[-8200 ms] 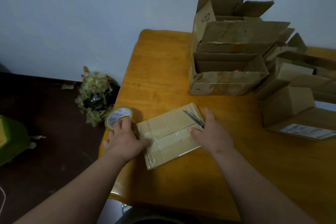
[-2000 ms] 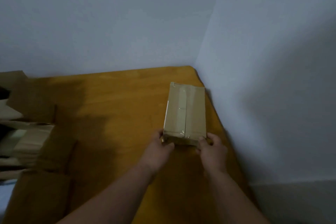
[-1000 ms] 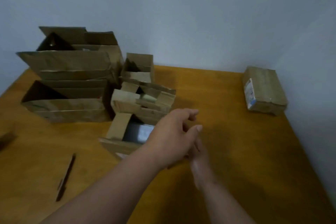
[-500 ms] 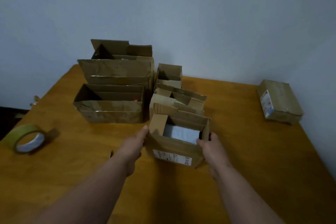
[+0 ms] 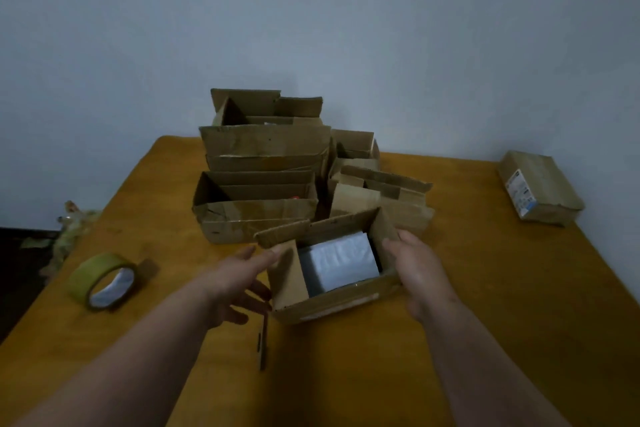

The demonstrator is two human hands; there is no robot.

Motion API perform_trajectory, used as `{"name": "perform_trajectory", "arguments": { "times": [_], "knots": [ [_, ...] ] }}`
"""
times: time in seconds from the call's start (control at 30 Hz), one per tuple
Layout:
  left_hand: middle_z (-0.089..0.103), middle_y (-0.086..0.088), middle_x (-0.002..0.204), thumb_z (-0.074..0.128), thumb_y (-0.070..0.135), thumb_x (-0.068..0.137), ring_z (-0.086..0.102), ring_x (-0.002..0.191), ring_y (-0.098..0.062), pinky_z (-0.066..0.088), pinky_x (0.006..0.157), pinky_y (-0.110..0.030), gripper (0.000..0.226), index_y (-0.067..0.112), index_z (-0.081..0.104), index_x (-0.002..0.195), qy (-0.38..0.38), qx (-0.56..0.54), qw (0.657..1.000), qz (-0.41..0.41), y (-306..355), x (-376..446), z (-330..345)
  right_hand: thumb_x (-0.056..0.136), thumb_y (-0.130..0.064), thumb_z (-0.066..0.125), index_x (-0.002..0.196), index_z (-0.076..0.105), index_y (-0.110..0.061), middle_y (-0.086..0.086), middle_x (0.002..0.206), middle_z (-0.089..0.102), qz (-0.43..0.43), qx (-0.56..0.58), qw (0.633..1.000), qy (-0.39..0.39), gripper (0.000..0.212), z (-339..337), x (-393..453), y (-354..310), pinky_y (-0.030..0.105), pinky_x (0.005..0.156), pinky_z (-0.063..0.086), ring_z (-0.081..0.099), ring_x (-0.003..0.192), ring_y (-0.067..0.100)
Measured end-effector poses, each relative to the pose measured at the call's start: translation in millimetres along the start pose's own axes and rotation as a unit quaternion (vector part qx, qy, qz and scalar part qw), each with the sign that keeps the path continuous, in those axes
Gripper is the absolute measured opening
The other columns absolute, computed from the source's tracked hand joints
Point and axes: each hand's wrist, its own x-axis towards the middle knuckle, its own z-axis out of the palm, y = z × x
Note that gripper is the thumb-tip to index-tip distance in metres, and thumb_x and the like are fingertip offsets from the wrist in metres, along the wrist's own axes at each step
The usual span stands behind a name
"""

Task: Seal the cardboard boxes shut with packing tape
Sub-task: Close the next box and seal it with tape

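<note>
A small open cardboard box (image 5: 332,305) sits near the table's front middle, flaps up, with a white packet (image 5: 337,260) inside. My right hand (image 5: 419,274) grips its right side. My left hand (image 5: 239,281) is at its left flap, fingers spread, fingertips touching the flap. A roll of yellowish packing tape (image 5: 104,281) lies on the table to the left, apart from both hands. A dark cutter (image 5: 263,340) lies on the table under my left hand. A sealed box (image 5: 540,187) rests at the far right by the wall.
Several open cardboard boxes (image 5: 263,177) are stacked behind the small box, with smaller ones (image 5: 381,194) to their right. The orange wooden table (image 5: 502,305) meets the wall at the back. Crumpled tape scraps (image 5: 69,232) lie off the left edge.
The small open box has come toward me from the pile and turned slightly. Both hands stayed at its sides. Earlier the sealed box was set down at the far right.
</note>
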Motion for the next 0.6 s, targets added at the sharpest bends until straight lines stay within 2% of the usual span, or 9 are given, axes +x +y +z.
{"name": "perform_trajectory", "arguments": {
  "times": [0.07,0.13,0.17,0.23,0.3,0.4,0.47,0.53,0.6],
  "knots": [
    [0.068,-0.009,0.102,0.06,0.067,0.082,0.072,0.085,-0.025,0.052,0.077,-0.042,0.072,0.042,0.032,0.144,0.032,0.045,0.998,0.016,-14.3,-5.8,-34.1,0.1,-0.028,0.048,0.124,0.061,-0.023,0.0,0.113,0.069,-0.004,0.006,1.0,-0.01,0.027,32.8,-7.3,-8.5,0.049,0.095,0.05,0.064,0.105,0.024],
    [0.066,-0.003,0.103,0.064,0.064,0.081,0.067,0.089,-0.022,0.054,0.077,-0.042,0.056,0.044,0.043,0.129,0.083,0.043,0.995,0.045,-30.5,-11.5,-71.8,0.1,-0.03,0.049,0.138,0.052,-0.022,0.004,0.131,0.061,0.005,0.03,0.999,-0.021,0.039,67.7,-12.3,-13.9,0.052,0.106,0.042,0.056,0.121,0.029],
    [0.064,-0.001,0.106,0.067,0.062,0.079,0.064,0.094,-0.021,0.055,0.077,-0.043,0.05,0.04,0.05,0.121,0.103,0.018,0.993,0.057,-37.7,-14.8,-89.6,0.1,-0.03,0.05,0.14,0.051,-0.022,0.006,0.134,0.059,0.004,0.037,0.999,-0.031,0.04,84.7,-15.5,-16.1,0.053,0.108,0.04,0.053,0.124,0.031],
    [0.065,0.002,0.108,0.072,0.061,0.072,0.061,0.098,-0.019,0.056,0.074,-0.041,0.048,0.032,0.06,0.108,0.127,-0.025,0.989,0.076,-49.6,-23.3,-120.5,0.1,-0.029,0.051,0.134,0.056,-0.022,0.008,0.128,0.062,-0.009,0.043,0.998,-0.049,0.035,116.7,-23.9,-19.2,0.055,0.105,0.043,0.056,0.12,0.032],
    [0.065,0.003,0.105,0.072,0.061,0.071,0.061,0.096,-0.019,0.056,0.068,-0.037,0.045,0.03,0.062,0.102,0.146,-0.019,0.985,0.092,-59.1,-32.7,-143.7,0.099,-0.03,0.054,0.129,0.058,-0.023,0.007,0.123,0.064,-0.025,0.051,0.997,-0.051,0.032,144.3,-31.6,-22.1,0.054,0.101,0.047,0.059,0.115,0.03],
    [0.065,-0.005,0.101,0.064,0.051,0.087,0.063,0.089,-0.025,0.059,0.061,-0.037,0.026,0.027,0.059,0.096,0.187,0.004,0.977,0.101,-74.7,-41.6,-166.6,0.096,-0.035,0.06,0.131,0.056,-0.027,-0.002,0.126,0.06,-0.063,0.055,0.996,-0.044,0.036,180.3,-34.7,-24.9,0.039,0.094,0.049,0.058,0.107,0.016],
    [0.064,-0.011,0.098,0.058,0.045,0.094,0.063,0.086,-0.028,0.061,0.063,-0.041,0.025,0.02,0.059,0.094,0.21,-0.001,0.974,0.085,-85.5,-46.9,-167.7,0.092,-0.041,0.064,0.142,0.043,-0.029,-0.007,0.136,0.051,-0.071,0.086,0.993,-0.041,0.056,199.7,-36.0,-25.2,0.025,0.085,0.044,0.053,0.103,0.005],
    [0.064,-0.011,0.097,0.055,0.043,0.096,0.063,0.084,-0.028,0.061,0.067,-0.045,0.03,0.013,0.06,0.099,0.227,-0.023,0.971,0.067,-95.2,-51.6,-156.9,0.086,-0.051,0.067,0.149,0.029,-0.034,-0.005,0.148,0.041,-0.054,0.076,0.994,-0.057,0.075,215.6,-37.9,-20.1,0.031,0.093,0.041,0.049,0.12,0.015],
    [0.064,-0.009,0.097,0.05,0.043,0.099,0.064,0.084,-0.027,0.06,0.073,-0.049,0.031,0.013,0.057,0.106,0.243,-0.009,0.968,0.065,-103.1,-52.7,-142.0,0.079,-0.06,0.069,0.15,0.021,-0.04,-0.001,0.156,0.032,-0.009,0.019,0.994,-0.103,0.088,229.9,-42.7,-12.5,0.048,0.104,0.036,0.038,0.136,0.027]
  ]
}}
